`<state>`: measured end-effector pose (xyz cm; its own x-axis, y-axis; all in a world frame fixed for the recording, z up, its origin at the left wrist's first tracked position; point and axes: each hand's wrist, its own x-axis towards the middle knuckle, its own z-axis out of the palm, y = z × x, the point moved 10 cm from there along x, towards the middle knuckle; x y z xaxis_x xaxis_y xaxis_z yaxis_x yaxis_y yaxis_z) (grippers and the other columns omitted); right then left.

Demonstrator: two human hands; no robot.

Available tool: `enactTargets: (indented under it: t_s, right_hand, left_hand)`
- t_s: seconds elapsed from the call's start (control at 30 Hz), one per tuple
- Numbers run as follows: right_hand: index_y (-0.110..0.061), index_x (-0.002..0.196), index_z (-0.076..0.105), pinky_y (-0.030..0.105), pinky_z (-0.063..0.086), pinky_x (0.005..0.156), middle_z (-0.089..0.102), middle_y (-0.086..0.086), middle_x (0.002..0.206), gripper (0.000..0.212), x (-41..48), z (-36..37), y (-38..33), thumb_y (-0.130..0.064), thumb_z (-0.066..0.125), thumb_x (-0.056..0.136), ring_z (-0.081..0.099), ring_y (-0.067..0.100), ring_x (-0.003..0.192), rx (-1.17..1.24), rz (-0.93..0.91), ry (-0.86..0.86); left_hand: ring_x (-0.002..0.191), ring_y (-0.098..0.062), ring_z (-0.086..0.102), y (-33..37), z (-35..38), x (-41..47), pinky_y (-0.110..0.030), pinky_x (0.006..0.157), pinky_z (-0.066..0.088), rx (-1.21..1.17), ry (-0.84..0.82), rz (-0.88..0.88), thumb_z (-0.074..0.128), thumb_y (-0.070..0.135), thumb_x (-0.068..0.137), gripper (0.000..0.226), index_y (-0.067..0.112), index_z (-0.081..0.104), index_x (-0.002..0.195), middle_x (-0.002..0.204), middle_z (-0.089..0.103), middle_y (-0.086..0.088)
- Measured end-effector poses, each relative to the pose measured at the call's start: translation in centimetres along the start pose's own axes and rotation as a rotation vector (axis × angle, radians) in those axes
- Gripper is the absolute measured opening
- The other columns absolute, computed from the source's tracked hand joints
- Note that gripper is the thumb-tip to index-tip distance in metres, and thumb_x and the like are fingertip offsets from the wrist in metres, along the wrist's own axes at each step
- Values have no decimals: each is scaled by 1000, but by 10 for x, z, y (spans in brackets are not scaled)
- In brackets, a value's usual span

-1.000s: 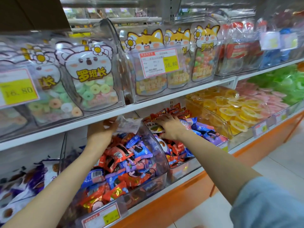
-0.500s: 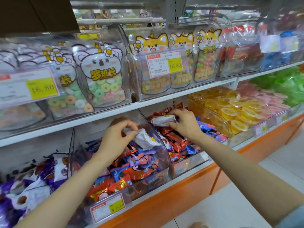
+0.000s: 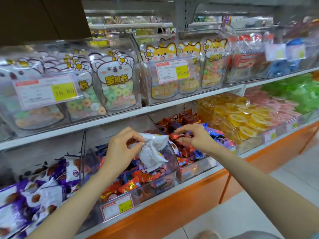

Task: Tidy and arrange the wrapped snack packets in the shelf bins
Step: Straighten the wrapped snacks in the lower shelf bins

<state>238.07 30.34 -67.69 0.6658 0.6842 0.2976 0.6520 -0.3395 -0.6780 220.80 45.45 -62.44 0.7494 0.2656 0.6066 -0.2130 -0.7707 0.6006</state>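
While your left hand pinches the white packet over the clear bin, long axis near-upright, end pointing down, your right hand, fingers curled, pinches a red packet just right of that bin.

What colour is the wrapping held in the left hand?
White wrapping with small dark print; head view.

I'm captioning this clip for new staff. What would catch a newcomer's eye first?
The left hand holds white packets above the red-and-blue snack bin, centre. Beside it, the right hand pinches a red packet. Above, cartoon-faced candy bags and yellow price tags line the upper shelf.
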Motion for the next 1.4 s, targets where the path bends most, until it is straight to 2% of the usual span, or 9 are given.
enactTargets:
  t_s: [0.13, 0.27, 0.37, 0.53, 0.63, 0.83, 1.17, 1.33, 1.4]
  right_hand:
    - [-23, 135, 50, 44, 17, 114, 54, 3, 133, 61, 13, 70, 26, -45, 66, 81, 34, 22, 134, -665, -130, -273]
    - [-17, 133, 44, 48, -6, 116, 55, 6, 127, 54, 21, 85, 30, -40, 60, 87, 37, 21, 131, -742, -109, -194]
    - [-12, 119, 52, 40, 14, 113, 63, 9, 110, 38, 21, 57, 18, -31, 61, 87, 52, 27, 113, -529, -34, -8]
    - [-11, 107, 59, 31, 48, 80, 66, 2, 95, 33, -17, 1, -8, -24, 73, 81, 61, 19, 92, -194, 57, 196]
    - [-12, 106, 61, 10, 41, 71, 63, -3, 89, 28, -49, -23, -39, -16, 73, 81, 59, 12, 87, -35, 57, 291]
    - [-21, 100, 63, 9, 35, 54, 42, -9, 59, 26, -90, 18, -139, -12, 75, 78, 45, -1, 58, 106, -54, 81]
    - [-7, 107, 59, 10, 37, 53, 46, -8, 70, 32, -53, 185, -245, -13, 74, 80, 43, -1, 54, 282, -66, -192]
    - [-3, 130, 48, 23, 40, 80, 57, 16, 120, 49, -24, 251, -273, -12, 67, 86, 56, 27, 108, 262, 46, -277]
    - [-3, 128, 51, 23, 39, 82, 56, 15, 126, 42, -25, 264, -275, -11, 64, 88, 56, 27, 112, 160, 12, -304]
  left_hand:
    - [75, -7, 56, -9, -19, -12, -11, 66, 40, 22, 18, -55, 72, -3, 75, 23, 17, 62, 69, 83, 57, 7]
    - [78, -6, 57, -10, -29, -24, -11, 68, 42, 44, 3, -61, 72, -2, 75, 20, 16, 65, 71, 84, 58, 9]
    - [78, -4, 58, -13, -41, -33, -9, 69, 41, 49, 8, -79, 73, -1, 74, 17, 14, 66, 71, 84, 59, 11]
    - [80, -8, 59, -13, -62, -44, -19, 71, 47, 64, 26, -99, 73, 1, 75, 13, 13, 67, 73, 85, 60, 9]
    - [77, -10, 56, -3, -71, -54, -18, 68, 45, 70, 37, -82, 72, 1, 76, 11, 9, 66, 74, 81, 58, 7]
    - [75, -9, 52, 14, -112, -92, -11, 68, 39, 97, 97, -79, 72, -3, 76, 15, 10, 63, 72, 77, 57, 3]
    - [68, -1, 53, -42, -279, -201, -16, 57, 40, 237, 379, -370, 70, -4, 76, 39, 32, 59, 68, 85, 59, 9]
    - [62, 3, 52, -54, -328, -226, -12, 56, 39, 299, 460, -454, 70, 0, 79, 32, 28, 59, 66, 77, 61, 13]
    - [70, 2, 55, -61, -344, -236, -15, 64, 42, 326, 494, -467, 71, 3, 79, 31, 28, 60, 64, 77, 62, 18]
